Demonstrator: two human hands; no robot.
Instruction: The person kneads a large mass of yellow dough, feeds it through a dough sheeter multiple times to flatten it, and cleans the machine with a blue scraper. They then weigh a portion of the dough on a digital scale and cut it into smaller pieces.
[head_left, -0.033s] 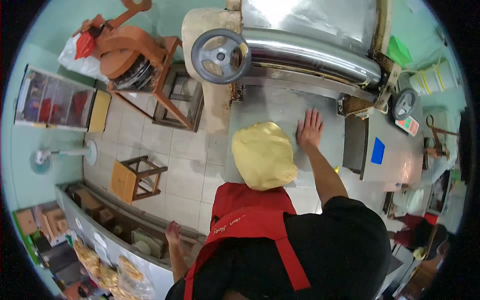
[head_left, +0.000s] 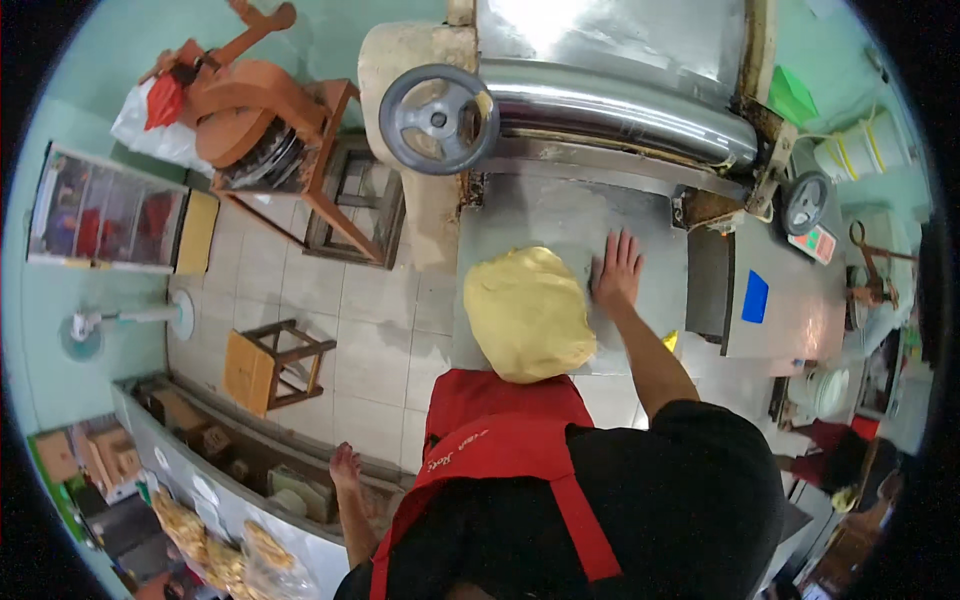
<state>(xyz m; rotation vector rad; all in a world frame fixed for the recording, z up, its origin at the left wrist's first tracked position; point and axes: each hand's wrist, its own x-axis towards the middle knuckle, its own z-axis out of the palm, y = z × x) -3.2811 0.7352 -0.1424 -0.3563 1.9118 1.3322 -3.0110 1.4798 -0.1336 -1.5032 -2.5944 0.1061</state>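
A large, smooth lump of yellow dough (head_left: pixel 528 312) lies on the metal table (head_left: pixel 640 335) in front of me, its near end close to my red apron. My right hand (head_left: pixel 617 275) rests flat on the metal just right of the dough, fingers stretched toward the roller. Between that hand and the dough there is a narrow gap. Away from the table, at my left side, my left hand (head_left: pixel 345 463) hangs with its fingers loosely bent and nothing visible in it. Beyond the dough, a steel roller (head_left: pixel 620 113) spans the machine.
A grey handwheel (head_left: pixel 438 120) is at the machine's left. On the right side table lie a blue scraper (head_left: pixel 755 298) and a scale (head_left: pixel 815 245). A wooden stool (head_left: pixel 270 365) and a brown machine (head_left: pixel 265 120) stand left. Another person (head_left: pixel 835 465) is at far right.
The view has shifted slightly. My right hand stays flat on the table beside the dough, and the dough keeps its shape and place.
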